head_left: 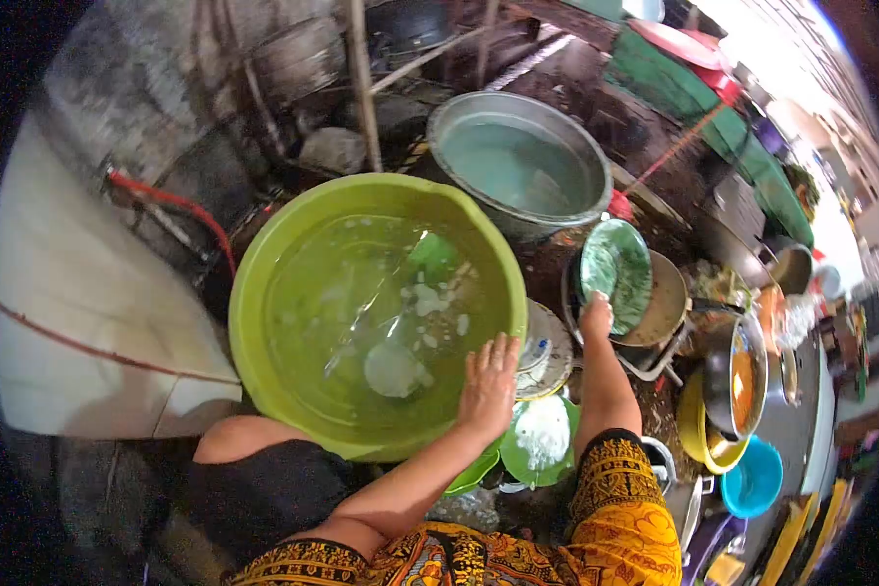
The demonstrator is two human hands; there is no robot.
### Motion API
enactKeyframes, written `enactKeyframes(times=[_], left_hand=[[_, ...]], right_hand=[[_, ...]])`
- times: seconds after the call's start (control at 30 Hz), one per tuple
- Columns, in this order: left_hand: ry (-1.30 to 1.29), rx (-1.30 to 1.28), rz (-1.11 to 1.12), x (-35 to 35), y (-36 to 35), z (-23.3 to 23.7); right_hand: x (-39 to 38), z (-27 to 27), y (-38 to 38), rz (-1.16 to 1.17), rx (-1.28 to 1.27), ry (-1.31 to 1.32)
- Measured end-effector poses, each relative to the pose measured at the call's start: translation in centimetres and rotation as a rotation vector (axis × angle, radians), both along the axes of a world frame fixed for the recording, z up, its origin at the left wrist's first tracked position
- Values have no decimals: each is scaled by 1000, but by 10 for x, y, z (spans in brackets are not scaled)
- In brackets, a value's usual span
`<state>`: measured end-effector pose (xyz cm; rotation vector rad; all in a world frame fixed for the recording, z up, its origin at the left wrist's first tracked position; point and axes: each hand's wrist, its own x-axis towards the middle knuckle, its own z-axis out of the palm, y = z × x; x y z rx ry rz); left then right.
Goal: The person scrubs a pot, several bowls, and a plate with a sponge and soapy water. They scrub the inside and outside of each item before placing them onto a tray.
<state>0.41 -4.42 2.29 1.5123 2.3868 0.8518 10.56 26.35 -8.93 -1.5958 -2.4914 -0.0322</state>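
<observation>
My left hand rests with its fingers spread on the right rim of a large lime-green basin and holds nothing. Inside the basin is water with a green item, a pale round item and whitish bits. Off to the right, my right hand grips the lower edge of a green marbled plate, which is tilted above a pan. Between my arms lie stacked plates and a green dish with white suds.
A grey metal tub of cloudy water stands beyond the basin. At the right are a pan with orange liquid, a blue bowl and a yellow basin. A red hose hangs at the left, near a wooden pole.
</observation>
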Motion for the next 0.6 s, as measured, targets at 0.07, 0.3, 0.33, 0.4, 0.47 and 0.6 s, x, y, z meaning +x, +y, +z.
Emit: enactKeyframes(times=[0.07,0.3,0.33,0.4,0.47,0.6], left_hand=[[-17,13,21,0,0,1],[-106,78,18,0,5,-4],[-120,82,38,-1,5,-2],[-141,108,71,0,5,0],[-171,144,92,-4,7,0],[-274,433,305,-42,12,-26]], right_hand=[[5,0,6,35,38,-76],[31,87,-25,268,-4,-5],[27,113,-39,327,-86,-118],[41,122,-54,504,-97,-219],[45,126,-77,541,-75,-403],[66,117,-123,607,-24,-554]])
